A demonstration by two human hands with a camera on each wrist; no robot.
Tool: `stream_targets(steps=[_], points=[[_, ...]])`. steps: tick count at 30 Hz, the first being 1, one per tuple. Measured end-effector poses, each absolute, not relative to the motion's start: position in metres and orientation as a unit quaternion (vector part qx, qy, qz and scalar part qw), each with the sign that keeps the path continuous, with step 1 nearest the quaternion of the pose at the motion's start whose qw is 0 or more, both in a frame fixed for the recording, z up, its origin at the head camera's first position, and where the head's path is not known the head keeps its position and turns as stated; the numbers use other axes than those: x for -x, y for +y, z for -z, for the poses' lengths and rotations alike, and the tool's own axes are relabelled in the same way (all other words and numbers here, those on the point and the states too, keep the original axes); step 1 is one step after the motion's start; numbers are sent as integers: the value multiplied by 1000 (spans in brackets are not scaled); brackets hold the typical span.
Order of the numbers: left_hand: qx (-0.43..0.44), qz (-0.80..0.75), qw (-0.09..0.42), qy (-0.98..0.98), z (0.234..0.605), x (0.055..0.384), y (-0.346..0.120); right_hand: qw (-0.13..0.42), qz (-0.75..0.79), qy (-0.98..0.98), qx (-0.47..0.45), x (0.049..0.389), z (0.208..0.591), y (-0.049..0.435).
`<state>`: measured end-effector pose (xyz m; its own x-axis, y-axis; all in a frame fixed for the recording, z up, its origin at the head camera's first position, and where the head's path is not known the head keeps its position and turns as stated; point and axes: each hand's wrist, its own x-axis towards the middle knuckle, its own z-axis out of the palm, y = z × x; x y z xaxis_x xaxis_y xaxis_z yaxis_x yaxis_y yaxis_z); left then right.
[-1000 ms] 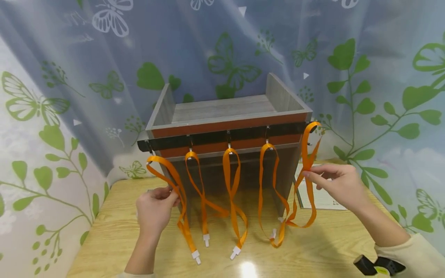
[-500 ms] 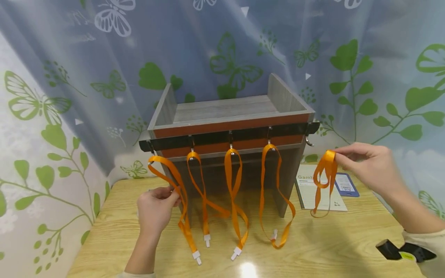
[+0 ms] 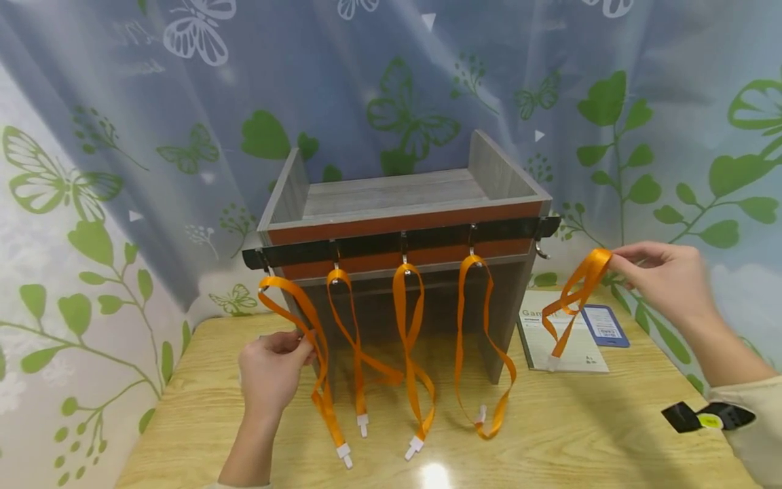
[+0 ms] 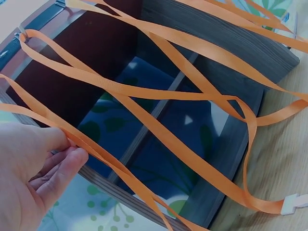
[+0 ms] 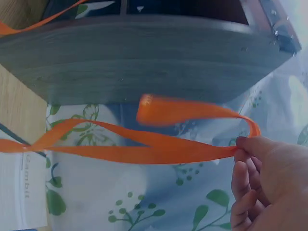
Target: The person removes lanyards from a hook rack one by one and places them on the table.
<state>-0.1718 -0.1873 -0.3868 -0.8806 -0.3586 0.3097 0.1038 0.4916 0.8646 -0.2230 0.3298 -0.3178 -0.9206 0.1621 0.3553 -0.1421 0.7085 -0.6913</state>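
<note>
While the person's R hand point(image 3: 662, 278) pinches a flat orange ribbon lanyard point(image 3: 590, 273) btwn thumb & fingertips, the L hand point(image 3: 275, 367) pinches the leftmost orange ribbon lanyard point(image 3: 304, 301) likewise. R-hand lanyard is clear of the rack: gripped by its upper end, it trails down from the fingertips toward the person's left; R-wrist view shows one part folded back past the thumb, its end blurred. In head view its lower tip, w/ a pale clip, overlaps a white paper notebook marked "Gambit" point(image 3: 577, 353) below the R fingers; can't tell if they touch. Beside that, also below the R fingers, lies a flat blue-edged card holder point(image 3: 619, 334).

L-hand lanyard's top loop hangs on a hook above the L fingers; its white plastic clip point(image 3: 344, 454) dangles below them. Btwn L & R fingers hang three more orange ribbon lanyards point(image 3: 400, 292), one per hook.

Above the L fingers starts a long black rail w/ silver hooks point(image 3: 373, 243), running across the front of a grey wood-grain shelf unit point(image 3: 394, 193); its rightmost curved silver hook point(image 3: 542, 251) sits left of the R fingers. Below both: pale yellow wood-grain table point(image 3: 208, 407).
</note>
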Motion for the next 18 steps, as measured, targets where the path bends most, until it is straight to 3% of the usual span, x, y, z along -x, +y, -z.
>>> stream_targets(steps=[18], points=[[-78,515,232,-821,388,171,-187,170,-330,-928,39,203,348,351]])
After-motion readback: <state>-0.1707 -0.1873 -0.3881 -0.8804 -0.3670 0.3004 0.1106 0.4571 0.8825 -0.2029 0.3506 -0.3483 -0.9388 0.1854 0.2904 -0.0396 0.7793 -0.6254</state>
